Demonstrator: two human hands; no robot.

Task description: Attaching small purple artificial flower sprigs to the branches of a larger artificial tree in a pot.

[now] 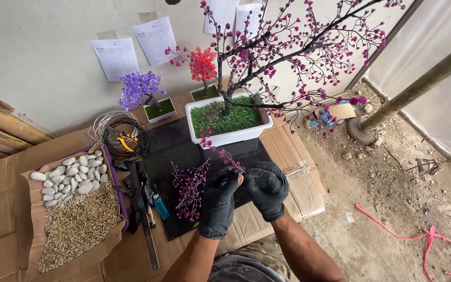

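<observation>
Both my hands wear black gloves and meet over a black mat [176, 146]. My left hand [218, 201] and my right hand [267, 188] pinch the tip of a thin drooping branch [224, 155] with small magenta beads. That branch hangs from a large bead tree [288, 47] planted in a white rectangular pot [229, 137] with green turf. A loose magenta beaded sprig [189, 189] lies on the mat just left of my left hand.
A cardboard tray [33, 230] with white pebbles [74, 175] and gravel [76, 224] sits at left. A wire coil [119, 134] with yellow pliers, a metal ruler [144, 224], a blue lighter [161, 207], and small purple [141, 89] and red [202, 63] bead trees stand behind. Dirt floor lies to the right.
</observation>
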